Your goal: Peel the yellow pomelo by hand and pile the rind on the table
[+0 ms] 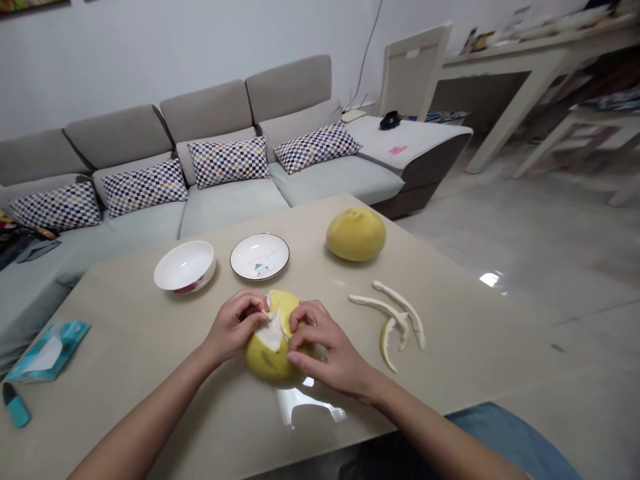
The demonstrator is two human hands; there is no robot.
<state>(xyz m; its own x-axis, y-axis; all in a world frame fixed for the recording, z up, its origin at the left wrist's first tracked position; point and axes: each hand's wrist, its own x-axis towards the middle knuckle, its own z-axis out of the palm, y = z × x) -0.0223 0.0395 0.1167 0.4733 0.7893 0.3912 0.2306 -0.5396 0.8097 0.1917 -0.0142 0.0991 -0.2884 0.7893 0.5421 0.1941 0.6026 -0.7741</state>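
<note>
Beige glossy tabletop [465, 333]. Along the far edge, left to right: white ceramic bowl [185, 267], round white plate with dark rim [259, 257], whole yellow pomelo [356, 235]. Right of centre: curved cream peel strips [385, 308]. At the left edge: teal-and-white tissue packet [50, 351]. Near the left corner: small teal cylindrical object [17, 405].

Smooth yellow pomelo rind [263, 357], glossy ceramic bowl [185, 265], glossy pale tabletop [125, 313], matt cloth sofa [230, 207]

The pomelo [263, 357] shows yellow rind and white pith; the cushions [229, 162] are navy-and-tan checked.
</note>
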